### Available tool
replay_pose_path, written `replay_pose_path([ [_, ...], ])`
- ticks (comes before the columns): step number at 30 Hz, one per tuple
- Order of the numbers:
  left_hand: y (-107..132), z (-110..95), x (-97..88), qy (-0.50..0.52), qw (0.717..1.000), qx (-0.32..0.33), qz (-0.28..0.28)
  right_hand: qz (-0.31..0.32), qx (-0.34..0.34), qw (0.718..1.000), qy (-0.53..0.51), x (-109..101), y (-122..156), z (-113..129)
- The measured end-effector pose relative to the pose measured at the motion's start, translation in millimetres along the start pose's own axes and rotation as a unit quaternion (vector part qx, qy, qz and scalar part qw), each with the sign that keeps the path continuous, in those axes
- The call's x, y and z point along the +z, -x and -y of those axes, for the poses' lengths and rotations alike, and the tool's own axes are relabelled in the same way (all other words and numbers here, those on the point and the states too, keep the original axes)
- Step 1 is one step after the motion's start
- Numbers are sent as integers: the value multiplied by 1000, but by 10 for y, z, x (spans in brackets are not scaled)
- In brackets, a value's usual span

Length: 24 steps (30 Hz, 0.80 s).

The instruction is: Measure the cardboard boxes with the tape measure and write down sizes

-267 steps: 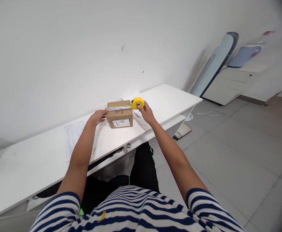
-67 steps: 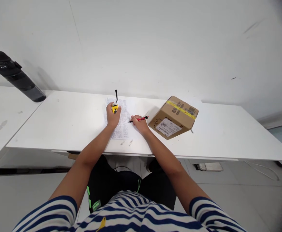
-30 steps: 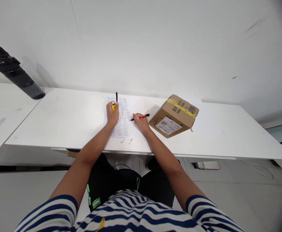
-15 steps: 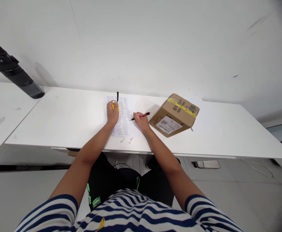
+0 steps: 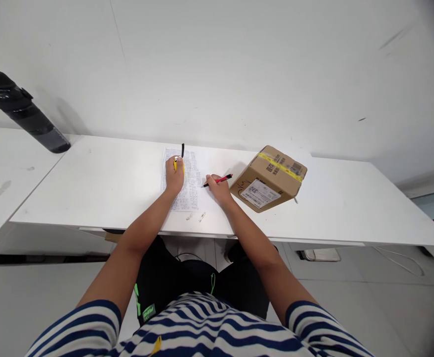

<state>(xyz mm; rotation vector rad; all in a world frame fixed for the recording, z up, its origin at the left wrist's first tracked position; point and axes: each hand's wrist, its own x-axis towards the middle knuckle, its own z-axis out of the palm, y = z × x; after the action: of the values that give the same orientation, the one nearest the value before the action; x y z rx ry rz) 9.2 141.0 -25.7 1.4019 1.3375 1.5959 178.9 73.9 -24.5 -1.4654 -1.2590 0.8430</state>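
A sheet of paper [image 5: 189, 196] covered in dense small writing lies on the white desk in front of me. My left hand [image 5: 174, 178] rests on its upper left part, fingers closed round a small yellow object [image 5: 175, 164]. A short black strap [image 5: 183, 150] sticks out beyond it; most of the yellow thing is hidden by the hand. My right hand [image 5: 218, 189] grips a red and black pen [image 5: 222, 179], slanted with its point down near the right edge of the writing. Whether the point touches the paper I cannot tell.
A taped cardboard box [image 5: 271, 178] with a shipping label stands right of my right hand. Two small scraps [image 5: 202, 216] lie near the front edge of the desk [image 5: 101, 183]. A dark bottle [image 5: 31, 116] stands at the far left, before the white wall.
The whole view has shifted very slightly. Both hands keep their grips and stay in nearly the same place on the paper.
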Motion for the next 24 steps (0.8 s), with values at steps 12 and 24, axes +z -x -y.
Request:
replay_pose_path([
  [12, 139, -594, -206, -64, 978, 192, 49, -57, -76, 974, 206, 130, 42, 163],
  [24, 1001, -1875, 34, 154, 846, -100, 501, -173, -445, 858, 189, -895, 1188, -27],
])
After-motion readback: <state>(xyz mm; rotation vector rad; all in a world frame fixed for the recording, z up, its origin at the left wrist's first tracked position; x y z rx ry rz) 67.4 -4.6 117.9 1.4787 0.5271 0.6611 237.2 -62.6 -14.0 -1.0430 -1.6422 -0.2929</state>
